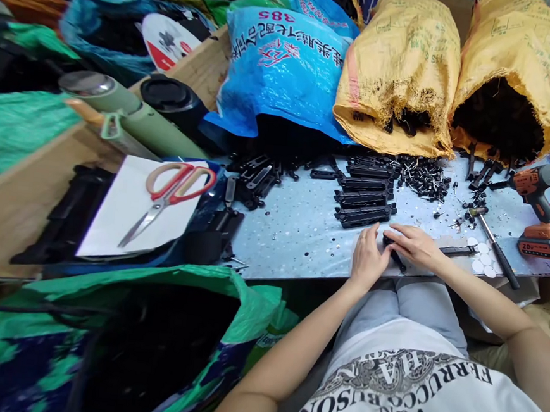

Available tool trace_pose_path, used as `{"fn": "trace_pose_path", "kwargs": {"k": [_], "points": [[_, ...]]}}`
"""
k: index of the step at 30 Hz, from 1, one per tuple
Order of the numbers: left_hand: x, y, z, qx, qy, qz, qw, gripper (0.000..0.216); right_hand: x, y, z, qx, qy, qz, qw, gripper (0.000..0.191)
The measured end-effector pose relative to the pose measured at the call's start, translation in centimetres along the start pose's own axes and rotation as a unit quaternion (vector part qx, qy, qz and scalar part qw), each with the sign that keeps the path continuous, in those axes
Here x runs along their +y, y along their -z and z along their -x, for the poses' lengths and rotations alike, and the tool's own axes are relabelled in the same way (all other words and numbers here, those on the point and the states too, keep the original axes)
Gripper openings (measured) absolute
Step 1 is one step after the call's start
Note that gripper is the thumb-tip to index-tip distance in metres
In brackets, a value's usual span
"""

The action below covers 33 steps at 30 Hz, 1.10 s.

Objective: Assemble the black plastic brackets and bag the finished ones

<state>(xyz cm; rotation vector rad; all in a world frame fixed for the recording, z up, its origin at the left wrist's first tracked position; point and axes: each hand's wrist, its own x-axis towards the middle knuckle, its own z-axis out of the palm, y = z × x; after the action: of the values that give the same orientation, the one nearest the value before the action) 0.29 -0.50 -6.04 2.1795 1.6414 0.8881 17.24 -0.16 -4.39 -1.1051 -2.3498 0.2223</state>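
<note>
My left hand (pixel 369 256) and my right hand (pixel 413 244) meet at the near edge of the blue-topped bench. Between them is a small black plastic part (pixel 398 261), partly covered by the fingers. The right hand's thumb and fingers close on it, while the left thumb presses in from the other side. Just beyond the hands lies a row of long black plastic pieces (pixel 364 214), stacked side by side. Under my right wrist another black bar (pixel 457 250) rests near some white round discs (pixel 485 259).
A hammer (pixel 497 249) and a cordless drill (pixel 539 211) lie right. Small screws or pins (pixel 422 178) are heaped beyond the row. Yellow sacks (pixel 400 63) and a blue sack (pixel 286 67) line the back. Scissors (pixel 166 194) lie left; a green sack (pixel 248 299) stands below the bench.
</note>
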Motion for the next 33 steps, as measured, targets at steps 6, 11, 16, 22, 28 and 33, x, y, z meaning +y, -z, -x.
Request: {"fn": "trace_pose_path", "kwargs": {"k": [6,11,16,22,28,33], "points": [[2.7,-0.3,1.6,-0.202,0.132,-0.1,0.965,0.033,0.9,-1.7,0.2,-0.049,-0.023,-0.048,0.997,0.04],[3.8,-0.7,1.3,-0.221,0.143,-0.103,0.959,0.034,0.7,-1.8,0.3,-0.08,-0.041,-0.02,0.996,0.04],[4.0,-0.3,1.7,-0.228,0.137,-0.092,0.96,0.031,-0.2,-1.7,0.1,-0.062,-0.043,-0.022,0.997,0.041],[1.5,0.4,-0.4,-0.138,-0.155,-0.044,0.977,0.035,2.0,2.2,6.0,0.016,-0.07,0.072,0.995,0.053],[2.1,-2.4,-4.0,-0.252,-0.313,-0.074,0.913,0.047,5.9,4.5,10.4,-0.099,-0.16,0.219,0.957,0.057],[2.7,-2.0,-5.3,-0.309,-0.211,-0.06,0.926,0.044,5.4,5.2,9.6,-0.132,-0.131,0.135,0.973,0.06]]}}
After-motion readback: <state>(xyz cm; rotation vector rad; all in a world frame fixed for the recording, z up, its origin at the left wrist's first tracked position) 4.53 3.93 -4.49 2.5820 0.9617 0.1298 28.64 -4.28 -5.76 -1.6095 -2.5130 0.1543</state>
